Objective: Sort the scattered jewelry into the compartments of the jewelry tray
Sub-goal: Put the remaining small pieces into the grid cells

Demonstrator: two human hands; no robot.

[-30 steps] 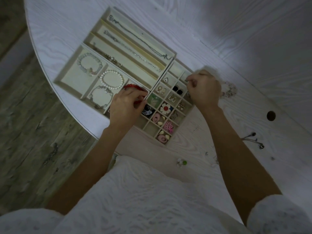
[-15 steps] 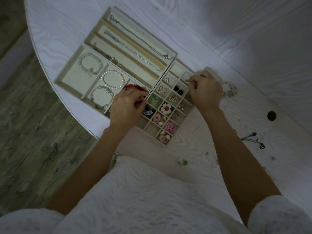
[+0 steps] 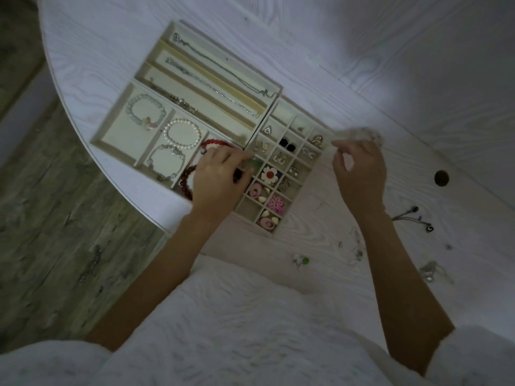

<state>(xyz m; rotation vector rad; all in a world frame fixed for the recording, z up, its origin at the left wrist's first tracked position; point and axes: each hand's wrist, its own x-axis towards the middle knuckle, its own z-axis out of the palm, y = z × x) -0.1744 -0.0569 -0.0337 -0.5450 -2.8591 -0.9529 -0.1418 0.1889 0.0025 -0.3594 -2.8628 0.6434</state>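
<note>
The cream jewelry tray [image 3: 119,135] lies on the white table. Its long slots hold chains, its wide ones bead bracelets, and its small grid [image 3: 281,160] holds earrings, rings and flower pieces. My left hand [image 3: 220,179] lies over the tray's middle with fingers curled on a dark red bead bracelet [image 3: 185,178], its fingertips by a green piece [image 3: 253,163]. A brighter red bracelet [image 3: 213,142] lies just above it. My right hand [image 3: 359,168] hovers off the tray's right side, fingers loose and holding nothing. A pale bead bracelet [image 3: 367,133] lies on the table just beyond its fingertips, blurred.
Loose jewelry lies on the table to the right and near me: black-tipped pieces [image 3: 412,215], a green and white piece [image 3: 301,260], clear pieces [image 3: 430,271]. A round hole [image 3: 441,178] is in the tabletop. The table's curved edge [image 3: 111,179] runs just left of the tray, above grey floor.
My right hand has left the grid's top right corner and moved right off the tray, its fingers now apart; a gold ring shows in that cell. My left hand has barely moved.
</note>
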